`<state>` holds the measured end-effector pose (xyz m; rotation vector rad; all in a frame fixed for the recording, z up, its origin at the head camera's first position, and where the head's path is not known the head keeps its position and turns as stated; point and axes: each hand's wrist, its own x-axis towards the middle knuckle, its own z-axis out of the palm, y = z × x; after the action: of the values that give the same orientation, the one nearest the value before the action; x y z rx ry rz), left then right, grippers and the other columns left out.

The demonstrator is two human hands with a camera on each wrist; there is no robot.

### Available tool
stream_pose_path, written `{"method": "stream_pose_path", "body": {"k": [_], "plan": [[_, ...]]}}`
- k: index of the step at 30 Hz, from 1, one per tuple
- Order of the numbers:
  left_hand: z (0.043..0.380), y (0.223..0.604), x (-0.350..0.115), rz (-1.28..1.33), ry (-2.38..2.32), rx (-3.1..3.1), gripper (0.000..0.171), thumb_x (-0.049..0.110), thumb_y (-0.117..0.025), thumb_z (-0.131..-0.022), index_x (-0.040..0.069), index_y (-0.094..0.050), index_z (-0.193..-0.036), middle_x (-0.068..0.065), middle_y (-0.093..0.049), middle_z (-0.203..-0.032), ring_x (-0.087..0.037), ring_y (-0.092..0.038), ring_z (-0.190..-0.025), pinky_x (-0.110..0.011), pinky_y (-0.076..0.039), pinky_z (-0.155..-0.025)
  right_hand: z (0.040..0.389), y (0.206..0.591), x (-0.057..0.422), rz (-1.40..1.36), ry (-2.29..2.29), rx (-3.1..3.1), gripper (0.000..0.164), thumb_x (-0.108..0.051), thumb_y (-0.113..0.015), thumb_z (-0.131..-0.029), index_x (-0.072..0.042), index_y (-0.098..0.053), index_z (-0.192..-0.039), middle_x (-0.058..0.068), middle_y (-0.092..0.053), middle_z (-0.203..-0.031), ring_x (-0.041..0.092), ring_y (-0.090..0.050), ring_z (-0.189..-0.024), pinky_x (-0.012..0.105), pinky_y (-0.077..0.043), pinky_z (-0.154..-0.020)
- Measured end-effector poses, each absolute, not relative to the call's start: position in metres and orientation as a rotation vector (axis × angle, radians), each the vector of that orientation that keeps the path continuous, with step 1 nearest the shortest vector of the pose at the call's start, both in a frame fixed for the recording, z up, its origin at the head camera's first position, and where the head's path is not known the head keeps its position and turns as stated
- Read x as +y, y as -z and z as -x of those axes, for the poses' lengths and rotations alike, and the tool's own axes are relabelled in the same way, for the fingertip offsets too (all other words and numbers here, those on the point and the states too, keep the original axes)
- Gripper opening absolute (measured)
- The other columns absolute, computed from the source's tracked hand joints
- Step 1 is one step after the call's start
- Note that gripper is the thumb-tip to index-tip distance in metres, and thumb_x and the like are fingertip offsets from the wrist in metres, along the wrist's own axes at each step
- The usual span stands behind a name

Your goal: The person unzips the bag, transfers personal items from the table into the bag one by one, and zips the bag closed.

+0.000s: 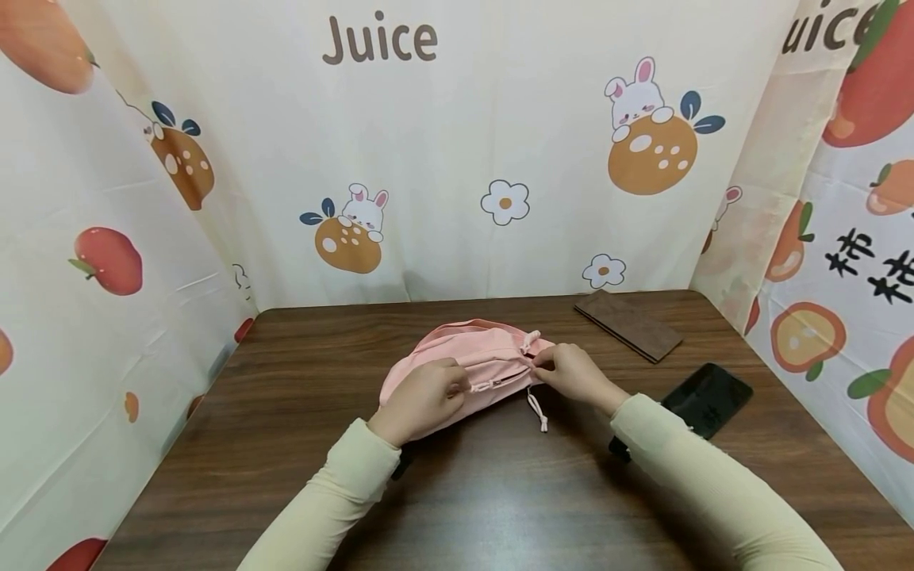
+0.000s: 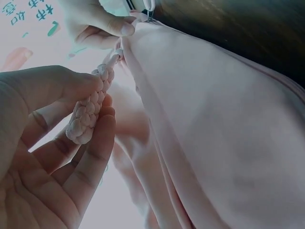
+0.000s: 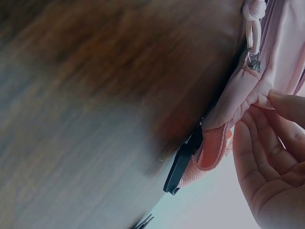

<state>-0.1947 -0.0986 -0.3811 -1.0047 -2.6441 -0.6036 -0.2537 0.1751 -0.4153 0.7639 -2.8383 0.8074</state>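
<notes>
Pink bag [image 1: 481, 349] pinched by right fingers [image 3: 248, 148], pull [image 2: 85, 115] in left fingers [image 2: 97, 148]

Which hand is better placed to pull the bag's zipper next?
Left, I'd judge: the left hand pinches the braided zipper pull, while the right hand grips the pink waist bag near one end, likely better for steadying it.

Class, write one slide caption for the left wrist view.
The left hand pinches a braided pale-pink cord pull on a pink fabric bag; the right hand pinches its end.
</notes>
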Motion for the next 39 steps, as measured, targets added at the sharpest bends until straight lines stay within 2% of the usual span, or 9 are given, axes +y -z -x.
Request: {"method": "stream_pose_path", "body": {"k": [13, 20, 28, 34, 39], "plan": [[0.184, 0.381, -0.128, 0.964, 0.635, -2.674, 0.012, 0.001, -0.069, -0.078, 0.013, -0.068, -0.08, 0.006, -0.06, -0.076, -0.005, -0.053, -0.071, -0.023, -0.048, -0.067, 0.254, 0.416, 0.176, -0.755, -0.834, -2.857, 0.006, -0.011, -0.073, -0.085, -0.006, -0.076, -0.086, 0.0, -0.072, -0.078, 0.007, -0.051, -0.064, 0.026, -0.044, -0.061], [0.177, 0.378, -0.143, 0.874, 0.656, -2.746, 0.014, 0.002, -0.069, -0.079, 0.016, -0.066, -0.078, 0.008, -0.055, -0.072, -0.003, -0.044, -0.064, -0.019, -0.041, -0.061, 0.253, 0.415, 0.175, -0.756, -0.844, -2.867, 0.005, -0.011, -0.072, -0.085, -0.007, -0.075, -0.085, -0.002, -0.071, -0.075, 0.007, -0.05, -0.062, 0.026, -0.043, -0.061], [0.168, 0.377, -0.163, 0.819, 0.684, -2.755, 0.015, 0.001, -0.07, -0.077, 0.015, -0.068, -0.078, 0.009, -0.06, -0.074, -0.003, -0.047, -0.064, -0.019, -0.043, -0.061, 0.253, 0.415, 0.175, -0.766, -0.841, -2.864, 0.005, -0.011, -0.072, -0.085, -0.006, -0.075, -0.085, -0.002, -0.07, -0.074, 0.006, -0.049, -0.062, 0.025, -0.042, -0.06], [0.161, 0.378, -0.178, 0.775, 0.747, -2.767, 0.016, 0.0, -0.069, -0.077, 0.016, -0.066, -0.078, 0.008, -0.058, -0.075, -0.005, -0.049, -0.067, -0.019, -0.044, -0.062, 0.254, 0.415, 0.175, -0.77, -0.856, -2.867, 0.005, -0.011, -0.072, -0.085, -0.007, -0.075, -0.084, -0.003, -0.069, -0.073, 0.006, -0.048, -0.061, 0.024, -0.04, -0.059], [0.156, 0.379, -0.189, 0.752, 0.769, -2.795, 0.019, 0.0, -0.068, -0.077, 0.018, -0.062, -0.076, 0.007, -0.054, -0.073, -0.005, -0.046, -0.066, -0.019, -0.04, -0.059, 0.254, 0.415, 0.175, -0.762, -0.85, -2.88, 0.005, -0.012, -0.072, -0.085, -0.007, -0.074, -0.085, -0.004, -0.068, -0.072, 0.006, -0.048, -0.06, 0.024, -0.04, -0.059]]}}
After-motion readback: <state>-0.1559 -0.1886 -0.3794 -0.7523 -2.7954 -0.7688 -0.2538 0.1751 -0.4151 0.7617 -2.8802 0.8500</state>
